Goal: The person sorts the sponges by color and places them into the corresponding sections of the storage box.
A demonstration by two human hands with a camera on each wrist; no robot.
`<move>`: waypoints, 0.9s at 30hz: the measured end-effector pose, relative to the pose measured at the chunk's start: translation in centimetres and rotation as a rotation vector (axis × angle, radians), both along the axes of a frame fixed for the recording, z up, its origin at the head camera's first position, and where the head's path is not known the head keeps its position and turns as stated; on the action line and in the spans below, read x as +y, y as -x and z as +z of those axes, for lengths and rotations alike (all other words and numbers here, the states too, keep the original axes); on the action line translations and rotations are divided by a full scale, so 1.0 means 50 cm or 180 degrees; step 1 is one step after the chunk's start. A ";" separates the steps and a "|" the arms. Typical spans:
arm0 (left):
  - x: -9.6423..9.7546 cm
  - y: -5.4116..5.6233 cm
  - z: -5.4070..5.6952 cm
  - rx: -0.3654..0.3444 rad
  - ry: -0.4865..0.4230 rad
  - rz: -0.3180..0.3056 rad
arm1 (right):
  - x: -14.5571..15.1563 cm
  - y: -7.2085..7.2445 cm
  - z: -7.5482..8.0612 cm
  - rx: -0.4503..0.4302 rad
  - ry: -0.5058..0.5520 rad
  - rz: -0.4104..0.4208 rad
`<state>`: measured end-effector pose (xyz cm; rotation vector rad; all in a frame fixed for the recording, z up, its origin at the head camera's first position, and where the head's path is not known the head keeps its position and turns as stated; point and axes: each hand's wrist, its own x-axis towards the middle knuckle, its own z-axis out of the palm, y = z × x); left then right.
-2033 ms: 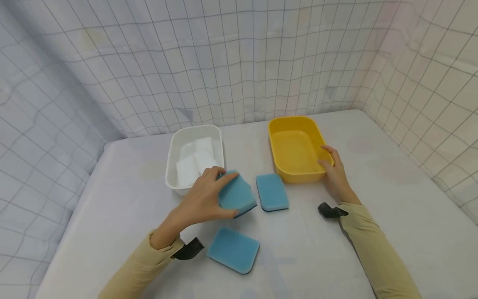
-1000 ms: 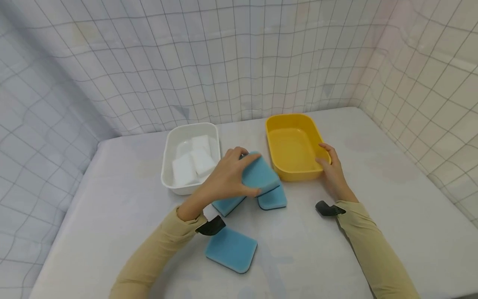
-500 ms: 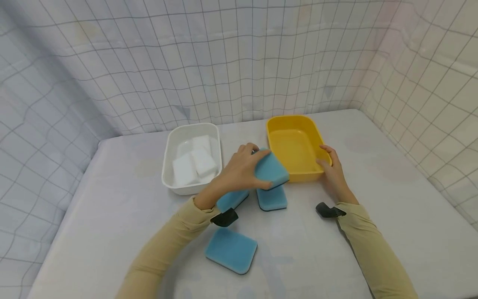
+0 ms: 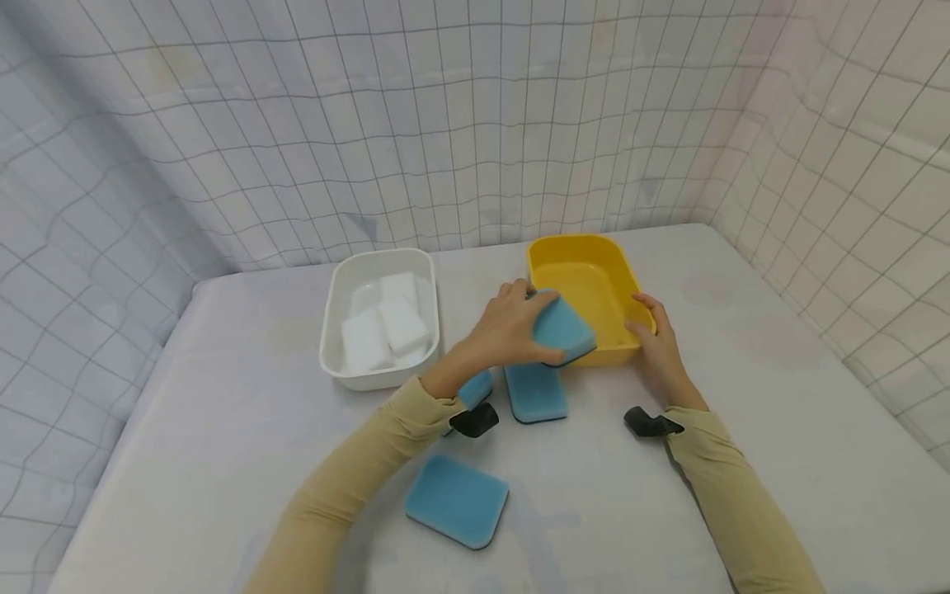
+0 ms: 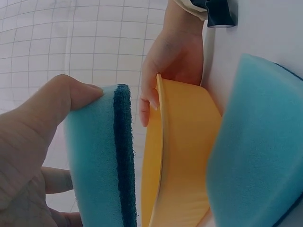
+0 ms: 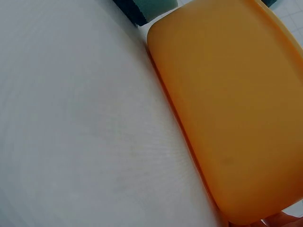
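Observation:
My left hand [image 4: 505,330] pinches a blue sponge [image 4: 562,328] with a dark scouring layer, thumb on one edge and fingers on the opposite one. In the head view the sponge overlaps the near left corner of a yellow tub [image 4: 586,285]. The left wrist view has the sponge [image 5: 92,156] standing off the tub's rim, dark side toward it. At the tub's near right corner my right hand [image 4: 660,351] grips the rim, thumb inside. Just below the held sponge a second blue sponge [image 4: 536,394] lies on the table, close to the tub.
Partly hidden under my left wrist is another blue sponge [image 4: 477,388]. One more sponge [image 4: 457,501] lies nearer to me. A white tub [image 4: 377,380] with several white pads [image 4: 404,323] stands at the left. Behind the table [image 4: 223,396] hangs a gridded curtain [image 4: 445,124].
My left hand has carried the sponge rightward, from beside the white tub to the yellow tub's near edge. The right hand keeps its grip on the yellow rim.

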<state>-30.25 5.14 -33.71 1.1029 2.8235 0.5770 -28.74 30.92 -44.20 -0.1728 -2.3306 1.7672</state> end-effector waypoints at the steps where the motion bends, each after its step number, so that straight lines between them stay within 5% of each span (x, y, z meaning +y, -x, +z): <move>1: 0.003 0.003 -0.001 0.0006 0.0020 -0.0002 | -0.001 -0.001 0.001 0.0002 0.0008 -0.0001; 14: 0.051 0.034 -0.008 0.0225 0.0024 0.0127 | -0.002 0.001 0.003 -0.0115 0.0282 0.0074; 27: 0.102 0.049 -0.045 0.0433 0.0270 0.0259 | 0.000 -0.013 0.002 -0.0044 0.0025 0.0087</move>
